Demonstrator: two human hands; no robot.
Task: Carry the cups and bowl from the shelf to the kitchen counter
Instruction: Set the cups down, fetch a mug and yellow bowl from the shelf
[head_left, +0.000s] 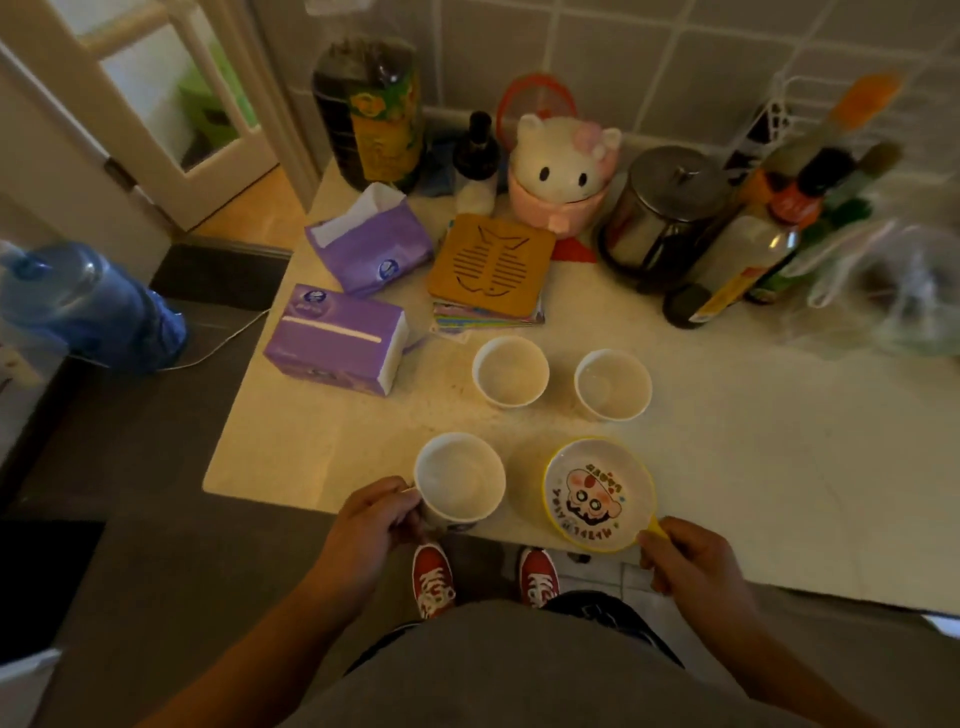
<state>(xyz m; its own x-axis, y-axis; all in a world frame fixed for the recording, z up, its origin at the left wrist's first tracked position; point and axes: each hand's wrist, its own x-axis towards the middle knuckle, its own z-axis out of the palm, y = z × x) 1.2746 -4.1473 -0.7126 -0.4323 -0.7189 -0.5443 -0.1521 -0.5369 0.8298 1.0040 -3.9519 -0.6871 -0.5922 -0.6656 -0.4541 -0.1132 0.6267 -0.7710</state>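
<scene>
Two white cups stand side by side mid-counter, one on the left (510, 370) and one on the right (613, 383). A third white cup (460, 478) sits near the counter's front edge, and my left hand (376, 514) grips its handle side. To its right lies a yellow-rimmed bowl (597, 493) with a cartoon picture inside, its near part overhanging the counter's front edge. My right hand (691, 564) holds the bowl's small yellow handle.
On the pale counter (753, 467), two purple tissue packs (337, 338) lie at the left. A wooden trivet (491, 265), a cat-shaped pot (563, 171), a steel canister (665, 208) and several bottles (743, 260) crowd the back. A blue water jug (88, 306) stands on the floor, left.
</scene>
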